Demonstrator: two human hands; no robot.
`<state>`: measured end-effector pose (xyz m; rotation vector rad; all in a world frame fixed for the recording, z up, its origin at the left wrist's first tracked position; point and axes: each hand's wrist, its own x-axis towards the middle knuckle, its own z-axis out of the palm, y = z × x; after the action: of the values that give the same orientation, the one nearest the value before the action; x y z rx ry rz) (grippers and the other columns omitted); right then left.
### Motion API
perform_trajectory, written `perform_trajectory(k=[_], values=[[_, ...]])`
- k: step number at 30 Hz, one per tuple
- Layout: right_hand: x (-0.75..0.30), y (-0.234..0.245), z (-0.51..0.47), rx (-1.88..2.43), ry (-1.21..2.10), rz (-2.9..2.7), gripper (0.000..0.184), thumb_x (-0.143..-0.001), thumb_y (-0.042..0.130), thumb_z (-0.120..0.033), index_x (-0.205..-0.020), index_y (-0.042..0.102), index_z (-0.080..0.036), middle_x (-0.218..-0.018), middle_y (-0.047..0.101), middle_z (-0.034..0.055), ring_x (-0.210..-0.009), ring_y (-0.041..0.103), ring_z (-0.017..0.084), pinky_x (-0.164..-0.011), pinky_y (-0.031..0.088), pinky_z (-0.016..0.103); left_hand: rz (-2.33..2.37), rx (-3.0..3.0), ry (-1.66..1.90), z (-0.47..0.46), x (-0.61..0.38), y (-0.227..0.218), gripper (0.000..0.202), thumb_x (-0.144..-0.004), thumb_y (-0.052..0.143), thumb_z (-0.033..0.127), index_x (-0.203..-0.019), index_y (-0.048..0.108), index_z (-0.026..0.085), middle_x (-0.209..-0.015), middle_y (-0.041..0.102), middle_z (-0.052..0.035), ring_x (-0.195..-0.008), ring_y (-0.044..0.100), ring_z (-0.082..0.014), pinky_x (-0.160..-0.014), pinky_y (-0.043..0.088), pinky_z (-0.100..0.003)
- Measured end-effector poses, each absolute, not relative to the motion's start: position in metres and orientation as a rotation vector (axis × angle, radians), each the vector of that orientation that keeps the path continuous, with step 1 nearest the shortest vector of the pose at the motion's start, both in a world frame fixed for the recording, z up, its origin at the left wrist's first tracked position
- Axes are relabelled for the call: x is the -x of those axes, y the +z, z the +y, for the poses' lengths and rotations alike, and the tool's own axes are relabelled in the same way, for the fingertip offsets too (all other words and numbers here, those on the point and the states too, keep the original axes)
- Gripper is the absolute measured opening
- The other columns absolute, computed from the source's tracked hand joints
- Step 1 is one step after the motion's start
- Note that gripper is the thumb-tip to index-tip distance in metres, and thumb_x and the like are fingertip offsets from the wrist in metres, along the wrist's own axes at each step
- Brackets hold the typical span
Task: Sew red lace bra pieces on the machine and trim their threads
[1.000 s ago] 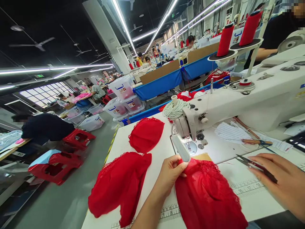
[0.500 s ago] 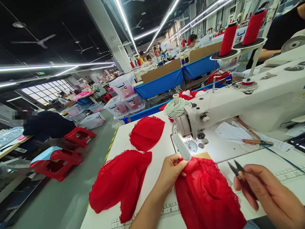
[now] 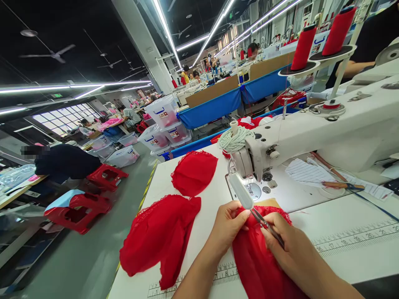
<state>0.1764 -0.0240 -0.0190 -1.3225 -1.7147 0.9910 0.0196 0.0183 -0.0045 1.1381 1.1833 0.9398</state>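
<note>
My left hand (image 3: 229, 224) pinches the upper edge of a red lace-trimmed fabric piece (image 3: 252, 257) just in front of the sewing machine (image 3: 249, 162). In my right hand (image 3: 286, 241) is a pair of thread snips (image 3: 268, 230), its blades pointing at the fabric edge beside my left fingertips. Whether the blades touch the fabric or a thread, I cannot tell. The lower part of the red piece hangs toward me, partly covered by my right hand. Two more red lace-edged pieces lie to the left: a smaller cup-shaped one (image 3: 195, 172) and a larger one (image 3: 162, 236).
A coil of pale cord (image 3: 235, 140) sits on the machine head. Red thread cones (image 3: 304, 47) stand behind it. Paper slips (image 3: 307, 171) and an orange-handled tool (image 3: 339, 185) lie right of the needle. Ruler markings (image 3: 358, 238) run along the table. Plastic bins (image 3: 160, 112) and red stools (image 3: 77, 209) stand beyond.
My right hand has moved left with the thread snips, from beside the fabric to its upper edge at my left fingers. My left hand keeps its pinch. The view has shifted slightly.
</note>
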Motion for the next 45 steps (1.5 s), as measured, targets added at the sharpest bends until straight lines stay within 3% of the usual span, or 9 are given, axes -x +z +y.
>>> perform_trajectory(k=[3,8,16,21,27,32,36,40,45], values=[[-0.177,-0.023,-0.017,1.336,0.799,-1.655,0.016,-0.090,0.039,-0.038,-0.093,0.050,-0.027,-0.085,0.066,0.0026,-0.066,0.061,0.019,-0.059,0.047,0.033,1.184,-1.161,0.945,0.017,-0.020,-0.003,0.038,-0.065,0.072,0.050,-0.061,0.060,0.014,-0.065,0.050,-0.0002,-0.060,0.045,-0.0113,-0.054,0.044,-0.024],[-0.183,-0.034,-0.002,1.362,0.815,-1.580,0.026,-0.085,0.048,-0.040,-0.106,0.055,-0.027,-0.101,0.065,0.0059,-0.087,0.063,0.021,-0.069,0.053,0.030,1.176,-1.189,0.934,0.016,-0.021,-0.003,0.035,-0.066,0.071,0.048,-0.061,0.060,0.015,-0.066,0.049,0.0009,-0.059,0.046,-0.0113,-0.055,0.044,-0.025],[-0.186,-0.039,0.005,1.472,0.567,-1.722,0.021,-0.085,0.045,-0.037,-0.074,0.057,-0.025,-0.063,0.056,-0.0002,-0.053,0.053,0.016,-0.051,0.044,0.027,1.172,-1.192,0.911,0.017,-0.017,-0.006,0.030,-0.067,0.071,0.043,-0.069,0.063,0.014,-0.066,0.050,0.0010,-0.057,0.046,-0.0107,-0.053,0.043,-0.024],[-0.190,-0.043,0.005,1.489,0.520,-1.745,0.019,-0.088,0.043,-0.035,-0.083,0.059,-0.026,-0.079,0.066,0.0027,-0.068,0.062,0.019,-0.059,0.047,0.028,1.214,-1.136,0.884,0.019,-0.014,-0.003,0.037,-0.064,0.073,0.048,-0.070,0.063,0.013,-0.057,0.049,0.0034,-0.047,0.044,-0.0078,-0.048,0.039,-0.021],[-0.195,-0.046,0.004,1.533,0.450,-1.715,0.016,-0.086,0.044,-0.034,-0.087,0.059,-0.026,-0.086,0.068,0.0018,-0.070,0.065,0.018,-0.058,0.048,0.028,1.116,-1.021,0.890,0.018,-0.016,0.002,0.039,-0.058,0.081,0.045,-0.070,0.062,0.013,-0.062,0.053,0.0020,-0.055,0.046,-0.0078,-0.056,0.043,-0.022],[-0.195,-0.037,-0.009,1.471,0.467,-1.710,0.027,-0.088,0.043,-0.040,-0.108,0.057,-0.028,-0.100,0.068,0.0029,-0.088,0.067,0.021,-0.066,0.052,0.029,1.102,-0.980,0.948,0.018,-0.018,0.002,0.037,-0.055,0.083,0.042,-0.067,0.063,0.013,-0.061,0.056,0.0021,-0.056,0.047,-0.0081,-0.059,0.043,-0.022],[-0.191,-0.025,-0.010,1.487,0.780,-1.704,0.050,-0.089,0.041,-0.049,-0.132,0.042,-0.025,-0.064,0.062,-0.0046,-0.056,0.060,0.018,-0.052,0.046,0.028,1.095,-1.048,0.927,0.016,-0.023,0.002,0.034,-0.059,0.080,0.041,-0.070,0.066,0.012,-0.060,0.057,0.0015,-0.056,0.049,-0.0089,-0.058,0.042,-0.023],[-0.190,-0.021,0.002,1.386,1.040,-1.769,0.033,-0.089,0.040,-0.049,-0.102,0.060,-0.027,-0.067,0.066,-0.0033,-0.059,0.060,0.018,-0.056,0.045,0.027,1.071,-1.076,0.911,0.014,-0.025,0.000,0.032,-0.057,0.081,0.039,-0.068,0.066,0.013,-0.064,0.061,-0.0003,-0.059,0.053,-0.0106,-0.059,0.042,-0.023],[-0.190,-0.026,0.000,1.542,0.837,-1.630,0.024,-0.088,0.043,-0.046,-0.081,0.056,-0.027,-0.065,0.065,-0.0036,-0.059,0.059,0.017,-0.057,0.041,0.027,1.145,-1.041,0.907,0.016,-0.019,-0.005,0.035,-0.058,0.080,0.041,-0.070,0.063,0.013,-0.052,0.053,0.0047,-0.048,0.047,-0.0081,-0.052,0.038,-0.022]])
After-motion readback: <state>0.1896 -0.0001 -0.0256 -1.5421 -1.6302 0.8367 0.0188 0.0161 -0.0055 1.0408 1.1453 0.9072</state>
